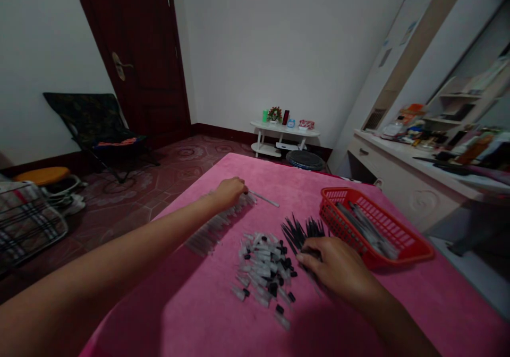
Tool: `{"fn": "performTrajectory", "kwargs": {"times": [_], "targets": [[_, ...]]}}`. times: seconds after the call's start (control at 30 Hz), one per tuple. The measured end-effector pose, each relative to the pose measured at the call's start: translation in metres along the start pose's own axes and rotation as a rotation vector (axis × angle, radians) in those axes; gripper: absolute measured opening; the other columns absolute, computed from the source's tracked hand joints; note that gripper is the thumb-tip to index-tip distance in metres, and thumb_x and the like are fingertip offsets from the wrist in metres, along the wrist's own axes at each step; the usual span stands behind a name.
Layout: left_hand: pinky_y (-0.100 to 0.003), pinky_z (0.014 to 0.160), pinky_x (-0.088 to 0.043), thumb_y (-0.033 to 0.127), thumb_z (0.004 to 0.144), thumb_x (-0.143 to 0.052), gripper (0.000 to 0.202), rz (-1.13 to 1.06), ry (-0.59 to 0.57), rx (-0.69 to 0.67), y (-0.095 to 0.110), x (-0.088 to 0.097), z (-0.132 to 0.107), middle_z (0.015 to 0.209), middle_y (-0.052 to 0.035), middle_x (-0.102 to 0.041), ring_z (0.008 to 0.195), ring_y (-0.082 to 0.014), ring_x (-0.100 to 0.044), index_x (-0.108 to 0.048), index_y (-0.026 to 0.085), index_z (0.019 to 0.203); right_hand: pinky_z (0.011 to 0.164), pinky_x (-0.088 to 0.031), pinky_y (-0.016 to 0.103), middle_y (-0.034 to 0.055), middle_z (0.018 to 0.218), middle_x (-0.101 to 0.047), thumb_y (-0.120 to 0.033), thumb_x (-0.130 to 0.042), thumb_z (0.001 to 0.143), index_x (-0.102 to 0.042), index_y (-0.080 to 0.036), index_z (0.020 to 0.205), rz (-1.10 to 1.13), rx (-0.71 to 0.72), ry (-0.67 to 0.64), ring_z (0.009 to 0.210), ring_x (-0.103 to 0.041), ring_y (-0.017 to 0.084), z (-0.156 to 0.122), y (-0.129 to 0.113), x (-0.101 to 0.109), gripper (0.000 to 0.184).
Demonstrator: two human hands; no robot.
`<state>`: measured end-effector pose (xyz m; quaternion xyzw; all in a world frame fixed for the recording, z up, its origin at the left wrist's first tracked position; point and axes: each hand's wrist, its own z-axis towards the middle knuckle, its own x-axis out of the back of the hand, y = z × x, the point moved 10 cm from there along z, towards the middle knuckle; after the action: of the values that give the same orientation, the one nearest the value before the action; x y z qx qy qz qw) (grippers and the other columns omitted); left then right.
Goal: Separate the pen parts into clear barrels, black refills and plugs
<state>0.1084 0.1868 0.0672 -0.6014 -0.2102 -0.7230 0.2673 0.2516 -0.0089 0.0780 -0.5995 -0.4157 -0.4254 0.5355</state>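
My left hand (231, 192) is closed in a pinch at the far side of the pink-covered table. From its fingertips a thin greyish tube (263, 198) sticks out to the right. Under that forearm lies a row of clear slender tubes (207, 235), partly hidden. My right hand (332, 261) has its thumb and fingers together at the near end of a bunch of black pointed sticks (298, 232); what lies between the fingertips is hard to make out. Between both hands is a loose pile of small clear caps with black ends (263, 264).
A red plastic basket (376, 195) holding several wrapped thin items (368, 229) stands right of the sticks. The pink cloth (215, 314) covers the table. Beyond are a white shelf (285, 128), a folding chair (91, 118) and a cluttered dresser (414, 187).
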Motion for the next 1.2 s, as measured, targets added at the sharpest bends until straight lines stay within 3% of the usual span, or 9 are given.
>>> {"fn": "performTrajectory", "kwargs": {"times": [0.17,0.37,0.53,0.63,0.77,0.9,1.0,1.1,1.2], "targets": [[-0.029,0.073,-0.044,0.013,0.079,-0.051,0.029,-0.043,0.002,-0.058,0.037,-0.012,0.031,0.096,-0.0112,-0.064,0.093,-0.0234,-0.06,-0.067,0.021,0.103,0.059,-0.03,0.025,0.0029,0.076,-0.071,-0.032,-0.056,0.08,-0.069,-0.024,0.073,0.02,0.006,0.024,0.076,-0.064,0.019,0.0,-0.004,0.001,0.017],[-0.033,0.075,-0.045,0.032,0.082,-0.054,0.024,-0.078,0.004,-0.063,0.068,-0.03,0.056,0.09,-0.0146,-0.065,0.091,-0.0261,-0.061,-0.07,0.015,0.089,0.057,-0.028,0.025,0.0019,0.074,-0.071,-0.029,-0.057,0.08,-0.068,-0.022,0.069,0.056,0.034,0.03,0.072,-0.064,0.018,-0.003,-0.011,0.001,0.016],[-0.036,0.077,-0.043,0.035,0.083,-0.055,0.028,-0.088,0.053,-0.056,0.085,-0.018,0.054,0.089,-0.0156,-0.064,0.087,-0.0261,-0.061,-0.067,0.012,0.093,0.056,-0.032,0.026,0.0024,0.07,-0.068,-0.03,-0.054,0.081,-0.066,-0.022,0.069,0.112,0.02,0.075,0.067,-0.061,0.018,-0.001,-0.005,0.005,0.019],[-0.034,0.078,-0.041,0.023,0.084,-0.051,0.02,-0.09,0.083,-0.124,0.107,0.002,0.035,0.089,-0.0109,-0.064,0.087,-0.0228,-0.059,-0.065,0.016,0.097,0.065,-0.039,0.026,0.0049,0.082,-0.068,-0.029,-0.054,0.081,-0.067,-0.02,0.086,0.219,0.002,0.202,0.075,-0.061,0.019,0.003,0.004,0.013,0.016],[-0.033,0.075,-0.039,0.022,0.085,-0.051,0.018,-0.076,0.223,-0.344,0.154,0.039,-0.019,0.09,-0.0064,-0.06,0.086,-0.021,-0.055,-0.062,0.019,0.099,0.078,-0.041,0.03,0.0097,0.107,-0.062,-0.03,-0.058,0.078,-0.057,-0.018,0.113,0.332,0.004,0.332,0.092,-0.058,0.022,0.003,0.009,0.016,0.038],[-0.032,0.072,-0.037,0.019,0.087,-0.048,0.018,-0.115,0.259,-0.387,0.17,0.051,-0.069,0.086,-0.0045,-0.058,0.081,-0.0193,-0.052,-0.058,0.019,0.102,0.064,-0.04,0.026,0.0045,0.079,-0.063,-0.034,-0.047,0.085,-0.062,-0.018,0.087,0.505,0.089,0.108,0.073,-0.057,0.018,0.005,-0.009,-0.015,0.022],[-0.032,0.074,-0.036,0.02,0.09,-0.043,0.019,-0.15,0.262,-0.386,0.168,0.052,-0.09,0.086,-0.0048,-0.059,0.081,-0.0187,-0.052,-0.056,0.018,0.104,0.051,-0.031,0.023,-0.0011,0.057,-0.048,-0.035,-0.044,0.085,-0.051,-0.017,0.062,0.568,0.104,-0.033,0.055,-0.044,0.012,0.005,-0.02,-0.032,0.031],[-0.031,0.069,-0.036,0.02,0.087,-0.047,0.015,-0.147,0.195,-0.372,0.165,0.045,-0.099,0.083,-0.0041,-0.06,0.076,-0.0185,-0.053,-0.056,0.018,0.1,0.051,-0.029,0.022,-0.0026,0.058,-0.046,-0.033,-0.047,0.083,-0.049,-0.016,0.06,0.642,0.183,-0.111,0.055,-0.04,0.01,0.001,-0.036,-0.037,0.028],[-0.028,0.06,-0.034,0.017,0.077,-0.054,0.014,-0.195,0.086,-0.32,0.159,0.036,-0.102,0.08,-0.0028,-0.061,0.068,-0.0173,-0.053,-0.056,0.019,0.091,0.053,-0.029,0.022,-0.0013,0.061,-0.054,-0.03,-0.048,0.083,-0.055,-0.016,0.062,0.516,0.221,-0.088,0.058,-0.046,0.011,-0.005,-0.047,-0.029,0.026]]}}
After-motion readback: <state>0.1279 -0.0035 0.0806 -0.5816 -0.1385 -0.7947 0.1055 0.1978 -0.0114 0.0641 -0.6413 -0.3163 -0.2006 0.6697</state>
